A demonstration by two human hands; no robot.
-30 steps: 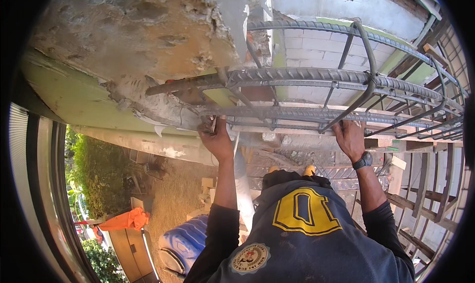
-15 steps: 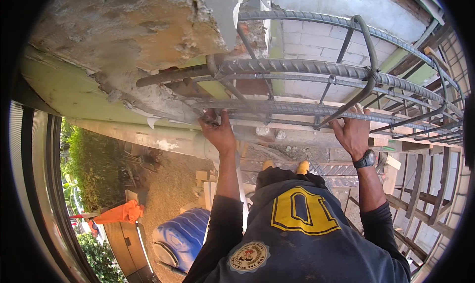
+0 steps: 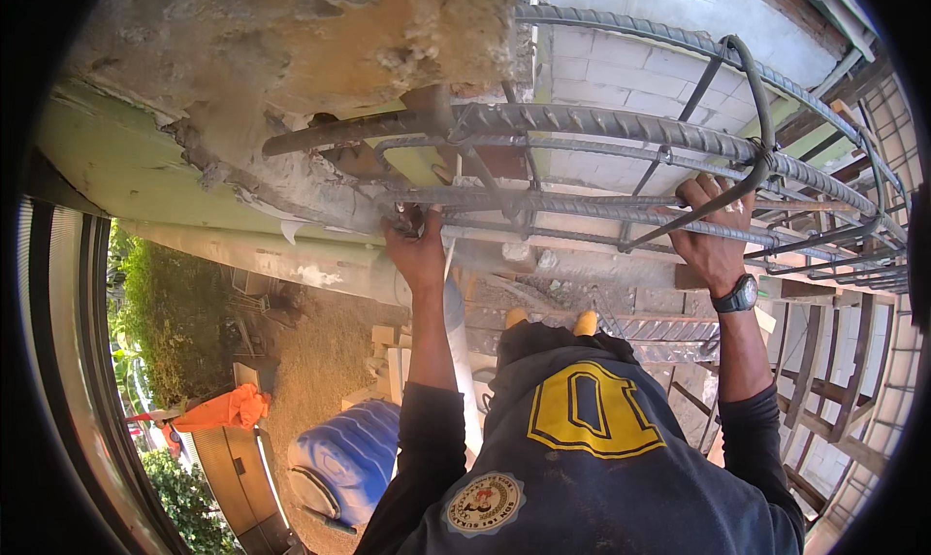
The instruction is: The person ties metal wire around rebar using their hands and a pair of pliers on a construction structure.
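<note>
A rebar cage point(image 3: 601, 120) of thick ribbed steel bars, tied with bent stirrups, stretches from the broken concrete to the far right. My left hand point(image 3: 417, 254) is closed around the left end of the lower bar, close to the concrete edge; its fingertips are partly hidden there. My right hand point(image 3: 716, 240), with a watch on the wrist, grips the lower bar farther right, beside a slanting stirrup point(image 3: 703, 209). Its fingers reach up between the bars and are partly covered by them. The upper bar's cut end point(image 3: 281, 146) lies against the rough concrete point(image 3: 320, 41).
A green-painted beam point(image 3: 116, 157) with a chipped edge runs left. Far below lie a blue tank point(image 3: 349, 458), an orange cloth point(image 3: 228, 408) and sandy ground point(image 3: 310, 351). My feet in yellow footwear point(image 3: 585, 322) stand near planks; timber framing point(image 3: 824, 390) rises at the right.
My right hand has moved right and up, its fingers now farther in among the bars. The cage's stirrups appear shifted slightly right. My left hand stays at the lower bar's end.
</note>
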